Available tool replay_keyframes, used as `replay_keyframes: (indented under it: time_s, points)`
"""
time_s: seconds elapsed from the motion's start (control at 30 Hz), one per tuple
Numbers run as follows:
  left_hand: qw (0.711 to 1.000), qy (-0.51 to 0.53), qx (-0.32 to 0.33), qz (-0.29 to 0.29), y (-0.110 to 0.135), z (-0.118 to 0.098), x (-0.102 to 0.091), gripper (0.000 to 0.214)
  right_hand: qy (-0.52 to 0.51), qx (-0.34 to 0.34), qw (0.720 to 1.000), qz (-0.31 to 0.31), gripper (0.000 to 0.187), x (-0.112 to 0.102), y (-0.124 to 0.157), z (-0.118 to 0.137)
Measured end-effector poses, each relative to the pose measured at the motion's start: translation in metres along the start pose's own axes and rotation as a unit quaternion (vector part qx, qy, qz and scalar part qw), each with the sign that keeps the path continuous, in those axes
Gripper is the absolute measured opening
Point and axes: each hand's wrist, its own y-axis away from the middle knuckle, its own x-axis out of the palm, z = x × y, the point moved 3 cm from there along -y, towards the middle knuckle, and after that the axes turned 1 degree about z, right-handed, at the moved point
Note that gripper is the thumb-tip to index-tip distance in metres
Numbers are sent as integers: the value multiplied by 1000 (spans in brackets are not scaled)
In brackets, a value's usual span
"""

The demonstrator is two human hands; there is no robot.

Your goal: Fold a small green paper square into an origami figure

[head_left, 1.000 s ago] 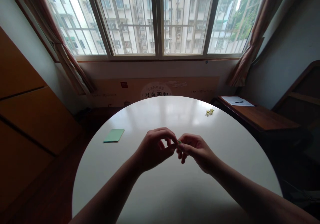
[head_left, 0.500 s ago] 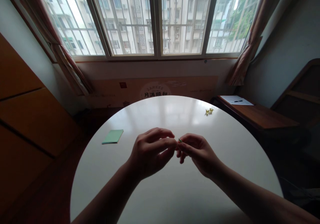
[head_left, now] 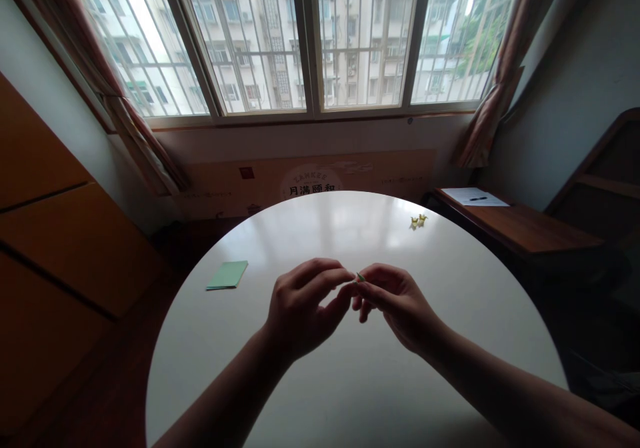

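Observation:
A small piece of folded green paper [head_left: 361, 277] shows between my fingertips above the white round table [head_left: 320, 395]; most of it is hidden. My right hand [head_left: 393, 295] pinches it between thumb and forefinger, other fingers curled beneath. From the other side my left hand [head_left: 310, 305] closes thumb and forefinger at the paper's left end, its remaining fingers bent. To the left on the tabletop lies a stack of green square paper [head_left: 227, 275]. Small yellowish folded figures [head_left: 419, 221] stand near the far right rim.
Beyond the right rim, a wooden side table [head_left: 530, 225] carries a white sheet [head_left: 474, 197] with a dark pen on it. A long printed box [head_left: 215, 181] lies under the barred window. An orange cabinet [head_left: 45, 235] stands at left.
My left thumb and forefinger have come together at the paper's end, where the fingers were bunched lower before. My right hand keeps its pinch. The view has shifted slightly.

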Motion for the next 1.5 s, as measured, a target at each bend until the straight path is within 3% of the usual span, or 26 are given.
replay_keyframes:
  time_s: [0.17,0.3,0.6,0.97,1.23,1.5]
  points:
    - [983,137,-102,66,-4,6,3,11,37,0,999,1,19,-5,-1,1]
    - [974,165,-123,95,-4,10,3,13,61,17,998,22,19,-6,-3,3]
    - [996,-18,44,79,-2,4,-5,14,7,59,998,4,19,-6,-6,-2]
    - [996,-13,66,51,-2,5,-5,21,-70,90,993,2,18,-3,-3,-5]
    - [1000,23,10,-2,-2,2,-1,13,-82,76,994,0,19,1,-2,0]
    - [992,94,-83,3,-4,-1,3,6,-63,45,997,-21,18,0,-2,3]
